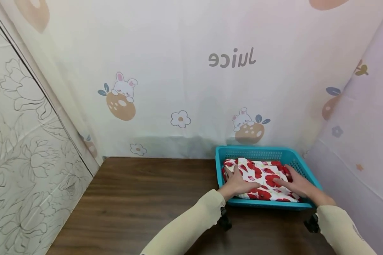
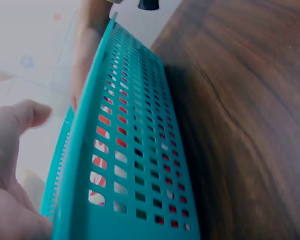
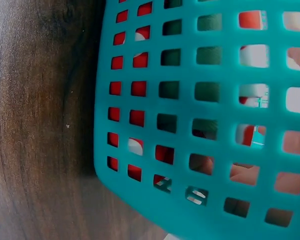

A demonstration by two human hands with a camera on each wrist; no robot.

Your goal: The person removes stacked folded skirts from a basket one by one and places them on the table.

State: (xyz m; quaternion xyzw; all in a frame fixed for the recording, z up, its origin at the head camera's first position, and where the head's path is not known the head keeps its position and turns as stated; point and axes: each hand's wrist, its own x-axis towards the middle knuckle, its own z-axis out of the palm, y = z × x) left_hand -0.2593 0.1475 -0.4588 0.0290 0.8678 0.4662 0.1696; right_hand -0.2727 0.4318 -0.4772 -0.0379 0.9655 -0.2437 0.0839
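A teal plastic basket (image 1: 253, 153) stands on the dark wooden table at the back right, with a folded white cloth with red flowers (image 1: 263, 175) lying inside it. My left hand (image 1: 237, 182) rests flat on the cloth's left part, fingers straight. On the cloth's right part my right hand (image 1: 295, 184) presses down, also flat. The left wrist view runs along the basket's perforated wall (image 2: 135, 165), my left hand (image 2: 10, 165) beside it; red cloth shows through the holes. The right wrist view is filled by the basket's grid wall (image 3: 200, 115).
A pale curtain with rabbit and fruit prints (image 1: 185, 78) hangs behind the table and on the right. A flower-patterned panel (image 1: 22, 141) stands to the left. The brown tabletop (image 1: 137, 202) stretches left of the basket.
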